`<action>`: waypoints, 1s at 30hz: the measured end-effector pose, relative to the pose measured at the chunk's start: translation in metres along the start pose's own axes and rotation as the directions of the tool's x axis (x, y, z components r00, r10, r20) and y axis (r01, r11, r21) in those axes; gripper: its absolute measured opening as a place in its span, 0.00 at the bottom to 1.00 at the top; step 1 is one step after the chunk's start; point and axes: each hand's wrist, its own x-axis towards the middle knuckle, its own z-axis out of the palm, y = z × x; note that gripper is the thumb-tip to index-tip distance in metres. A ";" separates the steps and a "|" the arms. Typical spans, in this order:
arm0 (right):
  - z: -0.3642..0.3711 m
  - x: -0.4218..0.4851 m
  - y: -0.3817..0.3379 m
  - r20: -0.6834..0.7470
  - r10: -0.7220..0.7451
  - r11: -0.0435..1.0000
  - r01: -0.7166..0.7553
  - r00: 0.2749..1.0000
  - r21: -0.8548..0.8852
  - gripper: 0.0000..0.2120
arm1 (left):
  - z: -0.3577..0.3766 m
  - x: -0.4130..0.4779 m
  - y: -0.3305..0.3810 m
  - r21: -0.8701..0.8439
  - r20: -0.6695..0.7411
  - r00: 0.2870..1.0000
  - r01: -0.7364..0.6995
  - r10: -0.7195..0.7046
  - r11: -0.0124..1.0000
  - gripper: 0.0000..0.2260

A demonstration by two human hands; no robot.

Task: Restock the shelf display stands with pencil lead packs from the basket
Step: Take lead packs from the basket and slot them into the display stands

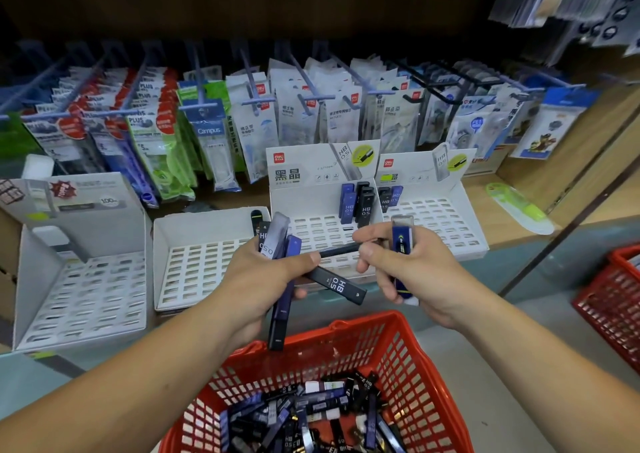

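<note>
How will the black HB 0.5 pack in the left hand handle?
The black HB 0.5 pack looks a slim hard-plastic case, probably stiff and light. Its smooth faces may slip, since the left hand grips several packs. Long and narrow, it likely tips if stood unsupported.

4 white display stands [83, 279]. 2 red baskets: near basket [408, 359], second basket [620, 300]. 2 hands: left hand [256, 279] grips roughly 4 lead packs [277, 234], right hand [408, 269] grips 1 blue pack [401, 241]. About 5 standing packs [365, 203] in the third stand. Near basket's load: too many to count.

left hand [263, 272], right hand [405, 265] bare; forearms [156, 366] bare; fingernails [366, 251] short.
</note>
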 end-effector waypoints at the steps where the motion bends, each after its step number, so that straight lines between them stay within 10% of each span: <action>1: -0.002 -0.001 0.000 0.043 0.013 1.000 -0.012 0.999 -0.008 0.08 | -0.001 0.000 0.001 0.005 0.001 1.000 -0.001 0.001 1.000 0.16; 12: -0.015 0.015 0.014 -0.315 0.092 0.992 -0.061 0.945 0.107 0.03 | 0.008 0.013 0.000 -0.062 -0.161 0.987 -0.009 -0.001 0.998 0.16; 17: -0.027 0.035 0.009 -0.566 -0.088 0.995 0.048 0.820 -0.085 0.08 | 0.010 0.018 -0.004 -0.067 -0.201 0.979 -0.035 0.020 0.997 0.18; 30: -0.038 0.081 0.014 -0.301 -0.337 0.812 0.113 0.892 -0.573 0.15 | 0.001 0.029 0.004 -0.280 -0.221 0.975 -0.069 0.006 0.957 0.17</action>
